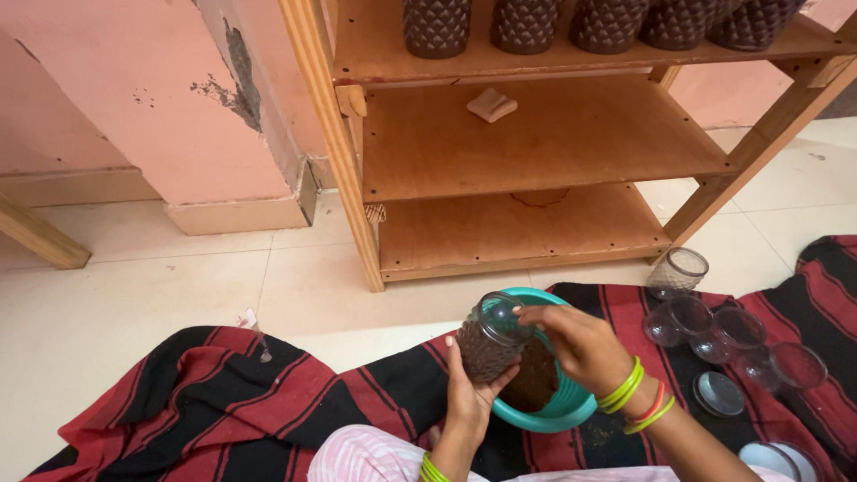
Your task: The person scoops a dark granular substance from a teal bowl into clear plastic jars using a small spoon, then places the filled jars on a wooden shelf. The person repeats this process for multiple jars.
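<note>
My left hand (468, 393) grips a textured glass jar (489, 344) filled with dark brown material, tilted over a teal bowl (562, 412). My right hand (576, 344), with green and orange bangles at the wrist, rests its fingers on the jar's open rim. The bowl holds more of the dark brown material (536, 379) and sits on a red and black striped cloth (223, 402).
Several empty glass jars (714, 326) and lids (719, 393) lie on the cloth at right. A wooden shelf unit (536, 143) stands ahead, its top shelf lined with filled dark jars (522, 22). A pink wall (134, 98) is on the left, over a pale tiled floor.
</note>
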